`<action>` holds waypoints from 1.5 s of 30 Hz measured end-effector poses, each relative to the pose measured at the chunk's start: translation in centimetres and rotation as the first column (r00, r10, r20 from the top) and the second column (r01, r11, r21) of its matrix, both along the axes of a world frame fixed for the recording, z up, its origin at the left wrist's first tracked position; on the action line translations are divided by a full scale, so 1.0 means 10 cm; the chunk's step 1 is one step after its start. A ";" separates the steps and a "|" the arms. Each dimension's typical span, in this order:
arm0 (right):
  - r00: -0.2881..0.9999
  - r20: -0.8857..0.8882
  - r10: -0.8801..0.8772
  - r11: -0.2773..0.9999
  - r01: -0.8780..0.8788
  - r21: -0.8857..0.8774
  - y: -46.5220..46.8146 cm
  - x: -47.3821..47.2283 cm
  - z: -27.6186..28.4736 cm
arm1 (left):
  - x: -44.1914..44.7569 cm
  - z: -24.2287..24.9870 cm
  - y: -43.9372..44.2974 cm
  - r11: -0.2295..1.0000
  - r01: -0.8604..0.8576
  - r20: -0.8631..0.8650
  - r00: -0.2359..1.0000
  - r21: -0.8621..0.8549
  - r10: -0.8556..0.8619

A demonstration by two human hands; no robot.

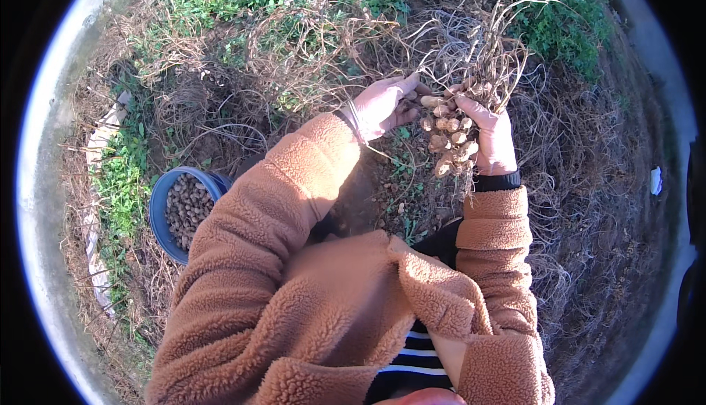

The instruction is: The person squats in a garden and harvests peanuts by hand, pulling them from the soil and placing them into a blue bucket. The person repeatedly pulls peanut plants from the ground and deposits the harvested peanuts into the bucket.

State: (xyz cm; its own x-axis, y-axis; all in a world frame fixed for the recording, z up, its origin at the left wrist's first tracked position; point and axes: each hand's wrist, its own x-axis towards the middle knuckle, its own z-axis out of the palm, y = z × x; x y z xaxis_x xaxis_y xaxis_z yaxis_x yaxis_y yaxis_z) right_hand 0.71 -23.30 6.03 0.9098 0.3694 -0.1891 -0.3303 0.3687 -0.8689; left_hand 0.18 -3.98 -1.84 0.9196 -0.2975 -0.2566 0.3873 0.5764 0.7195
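My right hand (491, 132) grips the dry stems of an uprooted peanut plant (491, 82). A cluster of unshelled peanuts (452, 134) hangs from it beside my right palm and wrist. Close on the left of the cluster is my left hand (389, 104), its fingers bent towards the pods. Something brownish, perhaps a pod, shows at those fingers; whether they hold it is unclear. A blue bucket (160, 212) stands on the ground beside my left arm, with many loose peanuts (188, 206) inside.
Dry vines (595, 212) cover the ground on the right and ahead. Green weeds (121, 184) grow at the left beside a pale strip of sheeting (96, 239), and more grow at the top. A small white scrap (656, 180) lies far right.
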 end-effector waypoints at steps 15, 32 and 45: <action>0.927 0.342 -0.150 0.954 0.227 -0.196 0.16 0.15 -0.44 | -0.38 0.19 -0.62 0.951 -0.286 0.204 0.944 0.119 0.258; 0.825 0.542 -0.159 0.714 0.475 -0.514 0.43 -0.01 -0.60 | -0.24 -0.04 -0.63 0.845 -0.461 0.100 0.887 0.270 0.452; 0.975 0.177 -0.131 0.894 0.194 -0.404 0.24 0.03 -0.47 | -0.08 -0.04 -0.48 0.941 -0.225 -0.072 0.965 0.252 0.250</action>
